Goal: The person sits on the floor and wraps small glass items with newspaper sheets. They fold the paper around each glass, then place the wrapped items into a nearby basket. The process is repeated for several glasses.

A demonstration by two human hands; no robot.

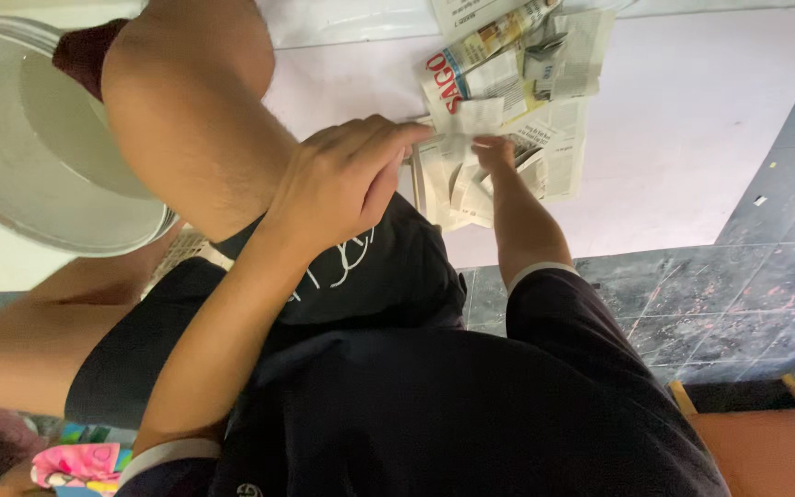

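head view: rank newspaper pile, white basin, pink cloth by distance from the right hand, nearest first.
1. newspaper pile: under the right hand, fingers touching it, on the pale floor.
2. white basin: far left, past the knee.
3. pink cloth: bottom left corner, farthest.

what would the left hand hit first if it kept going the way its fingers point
The left hand points its fingers toward the folded newspaper pieces on the pale floor, where the right hand already rests. It would likely meet that paper first; depth is hard to judge here.
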